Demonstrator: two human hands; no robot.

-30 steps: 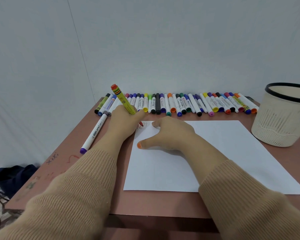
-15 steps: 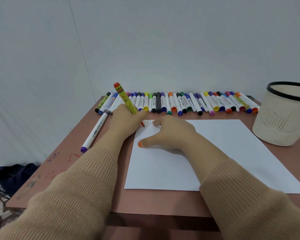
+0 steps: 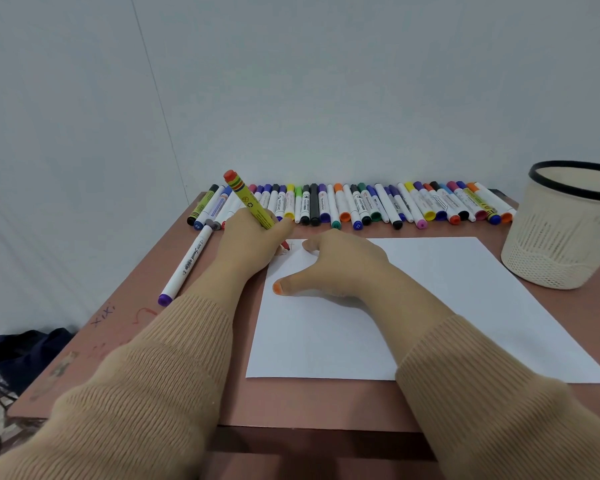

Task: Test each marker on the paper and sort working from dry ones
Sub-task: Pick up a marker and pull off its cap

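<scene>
My left hand [image 3: 248, 242] grips a yellow marker [image 3: 249, 201] with a red end, tilted, its red tip touching the top left corner of the white paper [image 3: 465, 306]. Faint red marks show beside the tip. My right hand [image 3: 343, 268] lies flat on the paper just right of the tip, thumb spread toward me, pressing the sheet down. A long row of capped markers [image 3: 378, 204] lies along the wall at the back of the table. One white marker with a purple cap [image 3: 187, 266] lies apart at the left.
A cream mesh basket with a black rim [image 3: 561, 237] stands at the right edge of the pink table [image 3: 146, 327]. Old pen scribbles mark the table's left side. A dark bag [image 3: 21, 351] lies on the floor at the left.
The yellow marker's tip has moved slightly over the paper's corner in my left hand. My right hand stays pressed on the sheet.
</scene>
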